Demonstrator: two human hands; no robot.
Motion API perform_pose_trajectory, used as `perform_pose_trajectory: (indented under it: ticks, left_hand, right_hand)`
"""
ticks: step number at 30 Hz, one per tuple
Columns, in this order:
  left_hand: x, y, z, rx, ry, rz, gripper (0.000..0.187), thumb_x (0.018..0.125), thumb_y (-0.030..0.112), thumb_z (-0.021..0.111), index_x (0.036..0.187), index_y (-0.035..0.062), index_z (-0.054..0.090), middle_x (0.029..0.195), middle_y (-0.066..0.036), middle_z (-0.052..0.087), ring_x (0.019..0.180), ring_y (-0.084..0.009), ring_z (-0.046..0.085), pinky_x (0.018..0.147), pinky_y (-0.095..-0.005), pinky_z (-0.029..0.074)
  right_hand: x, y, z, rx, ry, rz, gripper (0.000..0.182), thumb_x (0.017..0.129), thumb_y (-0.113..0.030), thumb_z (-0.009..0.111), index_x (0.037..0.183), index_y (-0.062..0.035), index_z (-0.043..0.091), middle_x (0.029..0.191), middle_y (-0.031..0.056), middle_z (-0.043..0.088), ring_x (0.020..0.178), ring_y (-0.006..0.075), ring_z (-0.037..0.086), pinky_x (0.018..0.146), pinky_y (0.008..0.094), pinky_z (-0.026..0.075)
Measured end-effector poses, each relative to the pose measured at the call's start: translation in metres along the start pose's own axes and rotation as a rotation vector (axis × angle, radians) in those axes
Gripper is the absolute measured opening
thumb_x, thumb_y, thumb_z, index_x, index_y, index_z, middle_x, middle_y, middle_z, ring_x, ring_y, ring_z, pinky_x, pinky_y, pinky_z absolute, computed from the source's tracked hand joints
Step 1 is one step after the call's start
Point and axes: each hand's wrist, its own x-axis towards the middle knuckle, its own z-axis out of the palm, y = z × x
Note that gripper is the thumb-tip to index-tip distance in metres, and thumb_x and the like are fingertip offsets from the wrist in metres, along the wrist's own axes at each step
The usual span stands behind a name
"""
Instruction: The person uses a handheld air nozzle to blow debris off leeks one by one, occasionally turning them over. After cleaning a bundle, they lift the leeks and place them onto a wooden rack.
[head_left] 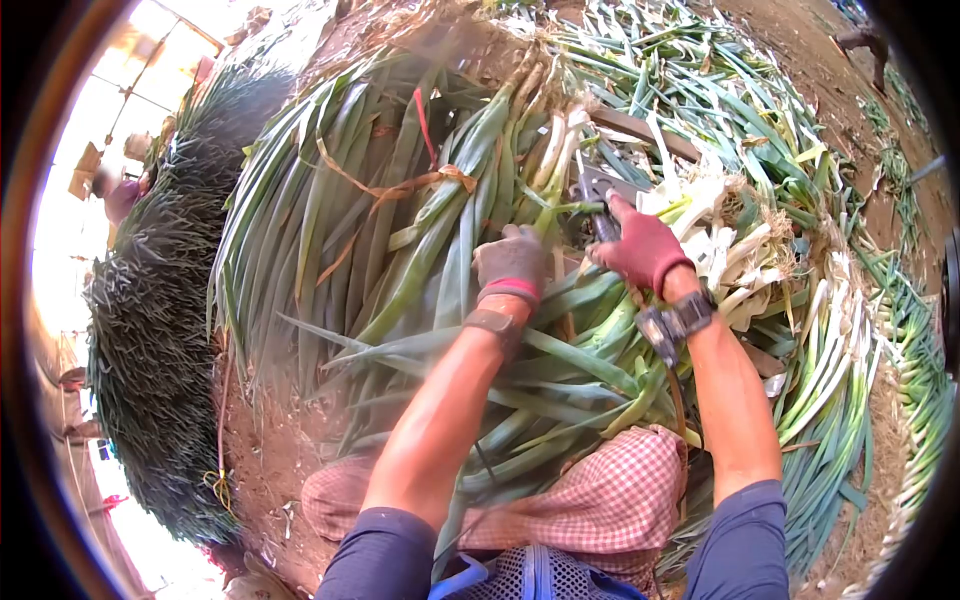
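Observation:
My left hand (510,262), in a grey and pink glove, is closed round the green leaves of a leek (548,190), whose pale stem points away from me. My right hand (640,243), in a red glove, is wrapped round the dark handle of a tool (604,222) at a small metal plate. A device is strapped at my right wrist. Left of my hands lies a large bundle of leeks (350,200) tied with an orange-brown band (405,187). White trimmed leek stems (728,240) lie just right of my right hand.
Loose leeks (690,75) cover the ground at the top right, with more green stalks at the right. A tall dark-green stack (160,290) stands at the left. A person (122,198) is beyond it. Checked cloth (610,495) covers my legs.

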Motion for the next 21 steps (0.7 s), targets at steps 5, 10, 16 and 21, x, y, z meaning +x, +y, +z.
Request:
perform_pose_trajectory:
  ticks: [5, 10, 16, 21]
  left_hand:
    - [0.001, -0.002, -0.022, -0.197, -0.26, -0.019, 0.032, 0.088, 0.028, 0.073, 0.112, 0.009, 0.079, 0.117, -0.018, 0.078, 0.104, -0.0347, 0.078, 0.089, -0.0452, 0.061]
    - [-0.014, -0.006, -0.051, -0.268, -0.409, -0.055, 0.034, 0.083, 0.031, 0.074, 0.108, 0.0111, 0.084, 0.114, -0.016, 0.079, 0.108, -0.0329, 0.077, 0.092, -0.042, 0.06]
    - [-0.046, 0.007, -0.057, -0.318, -0.55, 0.192, 0.04, 0.08, 0.037, 0.076, 0.111, 0.0124, 0.083, 0.114, -0.016, 0.079, 0.108, -0.0329, 0.076, 0.096, -0.0423, 0.059]
    - [-0.081, 0.022, -0.031, -0.438, -0.421, 0.355, 0.036, 0.079, 0.038, 0.074, 0.106, 0.0137, 0.082, 0.101, -0.018, 0.078, 0.1, -0.036, 0.075, 0.091, -0.0464, 0.058]
  right_hand:
    - [-0.08, 0.015, -0.002, 0.122, -0.13, -0.112, 0.103, 0.08, -0.046, 0.082, 0.162, -0.0006, 0.038, 0.114, 0.0315, 0.073, 0.104, 0.0424, 0.074, 0.095, 0.0438, 0.056]
    - [-0.146, 0.028, -0.006, 0.113, -0.241, -0.199, 0.102, 0.081, -0.045, 0.082, 0.161, -0.0003, 0.039, 0.114, 0.0332, 0.072, 0.102, 0.0451, 0.074, 0.092, 0.0471, 0.057]
    - [-0.174, 0.038, -0.011, 0.165, -0.018, -0.312, 0.1, 0.08, -0.044, 0.084, 0.159, 0.0018, 0.043, 0.117, 0.0342, 0.071, 0.106, 0.0445, 0.074, 0.096, 0.0444, 0.057]
    - [-0.144, 0.021, -0.025, 0.189, -0.064, -0.124, 0.102, 0.081, -0.043, 0.084, 0.161, 0.0012, 0.039, 0.104, 0.0307, 0.074, 0.096, 0.0431, 0.075, 0.089, 0.0441, 0.058]
